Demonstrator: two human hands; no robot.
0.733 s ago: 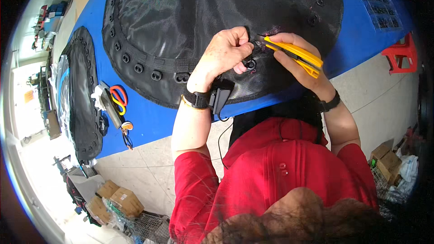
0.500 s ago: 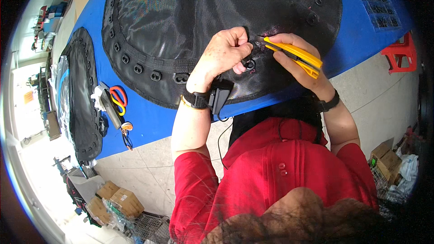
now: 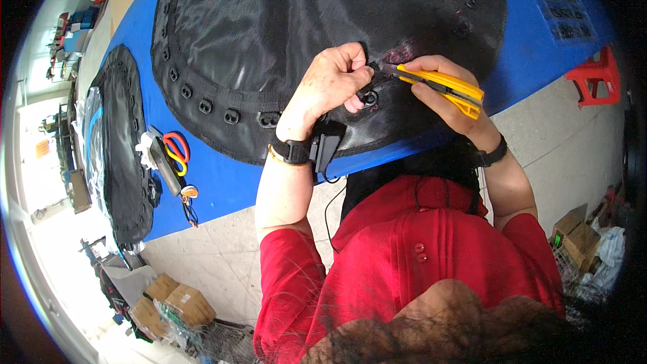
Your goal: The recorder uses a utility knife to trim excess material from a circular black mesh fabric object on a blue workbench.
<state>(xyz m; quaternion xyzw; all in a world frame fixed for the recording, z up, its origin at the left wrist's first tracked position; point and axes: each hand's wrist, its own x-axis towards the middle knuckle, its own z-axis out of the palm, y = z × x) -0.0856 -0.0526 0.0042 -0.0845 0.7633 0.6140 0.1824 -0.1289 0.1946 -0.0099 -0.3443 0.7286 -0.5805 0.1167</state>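
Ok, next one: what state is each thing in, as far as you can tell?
Yellow utility knife: blade out.
Right grip: closed around the knife.
Left grip: fingers pinched together; anything between them mostly hidden.
Large black mesh panel: spread out on the blue table.
Smaller black panel: lying left of it.
Scissors: lying down; blades unclear.
Cardboard boxes: seemingly closed.

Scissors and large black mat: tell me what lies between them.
In the head view, just a strip of blue tabletop lies between the scissors and the large black mat.
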